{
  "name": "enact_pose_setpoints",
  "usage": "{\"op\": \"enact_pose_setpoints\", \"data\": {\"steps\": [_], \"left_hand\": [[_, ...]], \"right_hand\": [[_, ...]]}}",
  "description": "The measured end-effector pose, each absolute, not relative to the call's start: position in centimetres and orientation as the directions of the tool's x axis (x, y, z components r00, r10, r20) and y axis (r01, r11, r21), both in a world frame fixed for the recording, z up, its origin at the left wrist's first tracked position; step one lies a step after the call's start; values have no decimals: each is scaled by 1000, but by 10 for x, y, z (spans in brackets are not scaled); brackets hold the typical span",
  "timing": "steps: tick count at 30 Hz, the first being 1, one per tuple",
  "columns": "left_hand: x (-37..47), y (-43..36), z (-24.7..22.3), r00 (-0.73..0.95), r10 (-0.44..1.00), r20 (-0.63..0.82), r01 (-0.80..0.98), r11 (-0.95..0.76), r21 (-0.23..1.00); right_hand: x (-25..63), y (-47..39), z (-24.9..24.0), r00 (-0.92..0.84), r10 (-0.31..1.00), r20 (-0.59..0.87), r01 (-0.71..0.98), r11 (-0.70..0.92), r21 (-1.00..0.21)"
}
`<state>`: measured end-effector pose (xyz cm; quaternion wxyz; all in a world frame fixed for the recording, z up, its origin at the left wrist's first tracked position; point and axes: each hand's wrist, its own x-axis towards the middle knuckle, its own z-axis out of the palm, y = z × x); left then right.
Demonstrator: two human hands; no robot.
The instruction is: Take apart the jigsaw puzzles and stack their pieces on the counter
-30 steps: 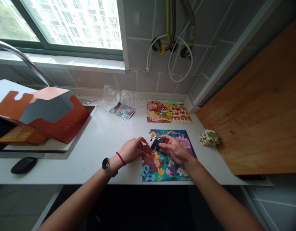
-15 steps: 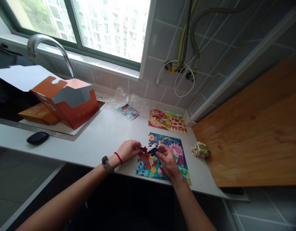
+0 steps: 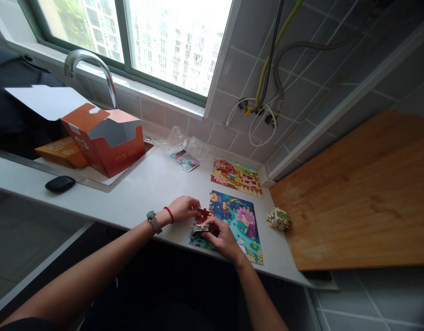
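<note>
My left hand (image 3: 185, 209), with a red band and a watch at the wrist, pinches a dark red puzzle piece (image 3: 204, 212) at the left edge of the blue forest puzzle (image 3: 237, 220). In my right hand (image 3: 223, 236) is a small stack of puzzle pieces (image 3: 199, 229), held over the lower left part of that puzzle. The stack and fingers hide some of the picture beneath. Behind it lies a farm puzzle (image 3: 237, 177). A pile of loose pieces (image 3: 278, 218) rests to the right.
An open orange box (image 3: 111, 147) and a smaller orange box (image 3: 62, 153) stand at the left by the tap (image 3: 91, 57). A black object (image 3: 60, 184) lies near the front edge. Plastic wrap and a picture card (image 3: 183, 160) are at the back; a wooden board (image 3: 363, 197) is right.
My right hand has moved left and down with the stack, now nearer the puzzle's lower left. My left hand keeps the red piece, slightly raised. The camera view has shifted.
</note>
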<state>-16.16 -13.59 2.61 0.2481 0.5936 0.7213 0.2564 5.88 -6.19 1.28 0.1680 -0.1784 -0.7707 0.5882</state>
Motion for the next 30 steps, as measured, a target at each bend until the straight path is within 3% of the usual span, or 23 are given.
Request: {"op": "enact_pose_setpoints", "data": {"steps": [6, 11, 16, 19, 23, 30], "left_hand": [[-161, -138, 23, -176, 984, -17, 707, 139, 694], [-168, -135, 24, -262, 965, -5, 555, 155, 817], [-171, -137, 29, -189, 981, -41, 496, 132, 858], [-166, -139, 27, -157, 987, 26, 542, 64, 838], [-158, -141, 21, -121, 987, 104, 652, 0, 758], [-158, -146, 16, -22, 991, 133, 753, -71, 654]], "right_hand": [[56, -65, 13, -878, 478, 20, 92, 208, -974], [57, -68, 12, -877, 479, -16, 96, 143, -985], [53, -60, 7, -786, 619, 7, 5, 17, -1000], [49, -52, 9, -698, 711, 90, 29, 153, -988], [48, -48, 14, -710, 680, 183, 85, 340, -936], [50, -50, 1, -696, 689, 203, 65, 342, -937]]}}
